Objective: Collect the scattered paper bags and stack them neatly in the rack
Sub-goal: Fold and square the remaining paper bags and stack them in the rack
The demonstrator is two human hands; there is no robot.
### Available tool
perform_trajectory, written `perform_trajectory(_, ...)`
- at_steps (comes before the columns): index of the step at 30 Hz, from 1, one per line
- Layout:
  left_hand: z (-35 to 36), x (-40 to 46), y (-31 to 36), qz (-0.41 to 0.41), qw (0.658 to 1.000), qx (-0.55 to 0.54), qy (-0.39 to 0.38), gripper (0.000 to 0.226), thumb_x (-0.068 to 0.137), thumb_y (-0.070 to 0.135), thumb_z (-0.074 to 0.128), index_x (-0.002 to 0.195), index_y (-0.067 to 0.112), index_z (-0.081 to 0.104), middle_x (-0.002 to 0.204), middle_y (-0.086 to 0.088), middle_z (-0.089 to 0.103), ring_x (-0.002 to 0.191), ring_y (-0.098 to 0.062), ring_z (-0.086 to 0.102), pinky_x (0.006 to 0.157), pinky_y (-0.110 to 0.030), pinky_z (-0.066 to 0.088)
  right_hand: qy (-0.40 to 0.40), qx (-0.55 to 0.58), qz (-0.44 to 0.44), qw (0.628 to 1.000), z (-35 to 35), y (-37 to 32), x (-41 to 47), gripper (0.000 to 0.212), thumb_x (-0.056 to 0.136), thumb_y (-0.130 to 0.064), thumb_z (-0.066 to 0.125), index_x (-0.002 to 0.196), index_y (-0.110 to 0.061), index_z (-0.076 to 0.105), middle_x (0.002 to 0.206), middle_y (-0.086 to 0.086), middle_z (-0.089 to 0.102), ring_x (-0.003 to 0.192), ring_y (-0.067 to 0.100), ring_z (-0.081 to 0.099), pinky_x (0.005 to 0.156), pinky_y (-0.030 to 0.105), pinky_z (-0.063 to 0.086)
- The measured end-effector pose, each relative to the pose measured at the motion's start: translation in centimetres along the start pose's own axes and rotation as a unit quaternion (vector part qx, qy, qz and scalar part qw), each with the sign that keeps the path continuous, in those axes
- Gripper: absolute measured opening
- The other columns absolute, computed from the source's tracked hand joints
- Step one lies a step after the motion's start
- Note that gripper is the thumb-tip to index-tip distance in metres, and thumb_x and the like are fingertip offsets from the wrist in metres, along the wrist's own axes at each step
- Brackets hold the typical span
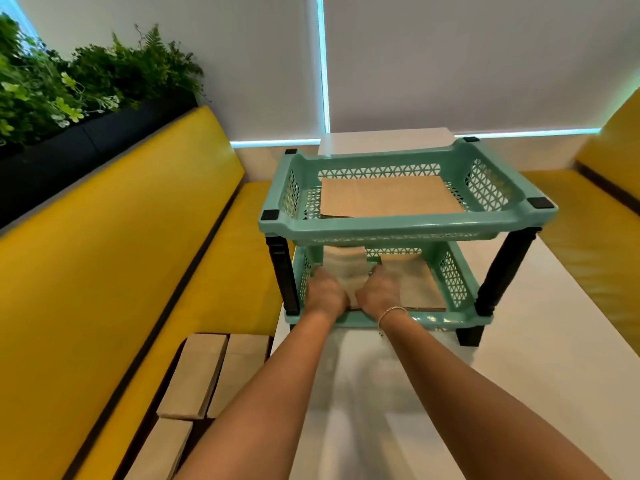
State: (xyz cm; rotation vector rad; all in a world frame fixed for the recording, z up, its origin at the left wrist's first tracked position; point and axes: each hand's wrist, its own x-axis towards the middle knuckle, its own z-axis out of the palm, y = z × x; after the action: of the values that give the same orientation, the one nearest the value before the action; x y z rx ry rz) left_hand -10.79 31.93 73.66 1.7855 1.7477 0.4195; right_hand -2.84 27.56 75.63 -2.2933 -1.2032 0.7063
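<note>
A teal two-tier rack (408, 226) with black legs stands on the white table (519, 393). Flat brown paper bags (388, 197) lie stacked in its top tray. Both my hands reach into the bottom tray. My left hand (325, 292) and my right hand (379, 289) grip the two sides of a narrow pale paper bag stack (346, 268) between them. A wider brown bag pile (415, 285) lies to its right in the same tray. More pale paper bags (207, 372) lie loose on the yellow bench at lower left.
A yellow padded bench (114, 278) runs along the left, with a planter of green plants (69, 84) above its back. Another yellow bench (595, 209) sits at the right. White blinds cover the window behind the rack.
</note>
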Motion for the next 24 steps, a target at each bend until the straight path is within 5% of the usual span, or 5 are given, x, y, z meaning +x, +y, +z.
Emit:
perform_trajectory(5,0.5,0.8,-0.5,-0.022,1.000,0.008,-0.014,0.043,0.086,-0.002,0.053,0.127,-0.003,0.041,0.127,-0.017,0.053,0.118,-0.030,0.054,0.090,-0.028,0.044,-0.012,0.000,0.022,1.000,1.5,-0.1,0.8,0.035,0.088,0.001,0.049,0.123,0.003,0.044,0.123,0.019,0.056,0.113,0.031,0.055,0.085,0.026,0.043)
perform_trajectory(10,0.8,1.0,-0.7,-0.038,0.996,0.077,-0.024,0.044,0.090,0.000,0.049,0.132,-0.002,0.035,0.129,-0.017,0.052,0.119,-0.030,0.053,0.090,-0.029,0.045,-0.013,-0.056,0.007,0.998,1.9,-0.4,1.2,0.033,0.090,0.000,0.045,0.123,0.005,0.043,0.126,0.018,0.054,0.116,0.030,0.054,0.094,0.029,0.043)
perform_trajectory(16,0.2,0.7,-0.6,0.029,0.971,0.226,-0.076,0.027,0.094,0.013,0.048,0.114,0.004,0.063,0.121,-0.011,0.062,0.113,-0.025,0.058,0.087,-0.026,0.047,-0.018,-0.126,-0.019,0.992,2.4,-0.4,0.9,0.031,0.093,-0.006,0.044,0.122,0.005,0.045,0.126,0.018,0.053,0.116,0.031,0.054,0.097,0.032,0.045)
perform_trajectory(24,0.1,0.7,-0.5,0.047,0.968,0.231,-0.088,0.027,0.096,0.014,0.045,0.112,0.005,0.065,0.120,-0.009,0.063,0.114,-0.024,0.058,0.089,-0.026,0.046,-0.038,-0.126,-0.017,0.991,2.0,-0.2,1.0,0.022,0.089,-0.006,0.049,0.106,0.002,0.061,0.114,0.017,0.063,0.109,0.030,0.059,0.089,0.030,0.047)
